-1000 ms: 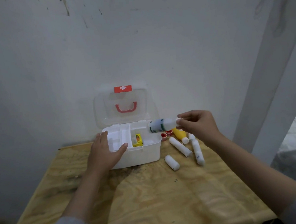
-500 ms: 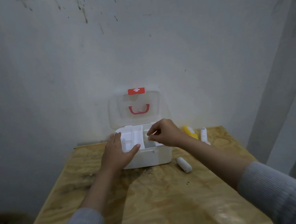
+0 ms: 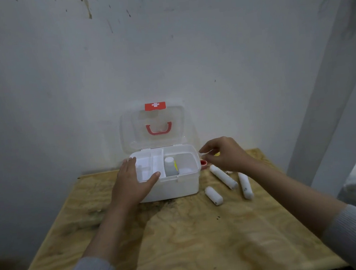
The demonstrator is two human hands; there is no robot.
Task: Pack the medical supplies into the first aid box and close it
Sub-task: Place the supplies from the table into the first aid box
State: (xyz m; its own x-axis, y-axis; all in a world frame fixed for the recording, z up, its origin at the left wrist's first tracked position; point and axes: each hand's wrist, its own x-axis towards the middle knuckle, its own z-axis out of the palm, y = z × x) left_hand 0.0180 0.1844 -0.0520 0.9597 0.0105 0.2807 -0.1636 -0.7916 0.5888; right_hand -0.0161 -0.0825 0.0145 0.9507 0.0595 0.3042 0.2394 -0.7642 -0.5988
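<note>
The white first aid box (image 3: 173, 187) stands open on the wooden table (image 3: 182, 239), its clear lid (image 3: 152, 127) with a red handle upright against the wall. A white bottle (image 3: 170, 166) stands inside the box beside something yellow. My left hand (image 3: 131, 184) rests flat on the box's front left rim. My right hand (image 3: 222, 154) hovers just right of the box, fingers curled and apart, holding nothing that I can see. Three white bandage rolls (image 3: 223, 176) (image 3: 213, 195) (image 3: 245, 185) lie on the table right of the box. A small red cap (image 3: 203, 162) and a yellow item (image 3: 217, 154) sit under my right hand.
A white wall stands directly behind the box. A white slanted beam (image 3: 322, 110) rises at the right, past the table's right edge. The table's front half shows bare wood.
My right hand set the white bottle into the box, let go and moved out to the right. My left hand stayed on the box rim. The camera view shifted.
</note>
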